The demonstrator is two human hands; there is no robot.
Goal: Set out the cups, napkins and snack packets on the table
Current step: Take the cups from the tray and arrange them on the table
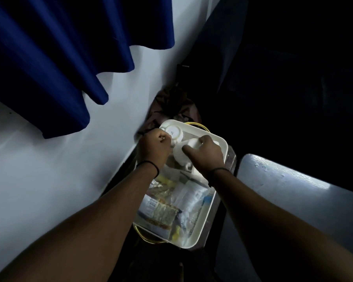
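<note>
A white rectangular tray (200, 231) lies below me between a wall and a seat. At its far end stand white cups upside down. My left hand (154, 148) grips one upturned cup (172, 133) by its side. My right hand (205, 151) closes over another white cup (180, 156) beside it. Nearer me the tray holds snack packets (161, 212) and a clear pack of white napkins (189, 197). Both wrists wear a thin black band.
A pale wall (59, 169) runs along the left, with a dark blue curtain (49, 53) hanging above. A grey seat surface (293, 192) lies to the right. A brown bag (171, 106) sits beyond the tray. The far right is dark.
</note>
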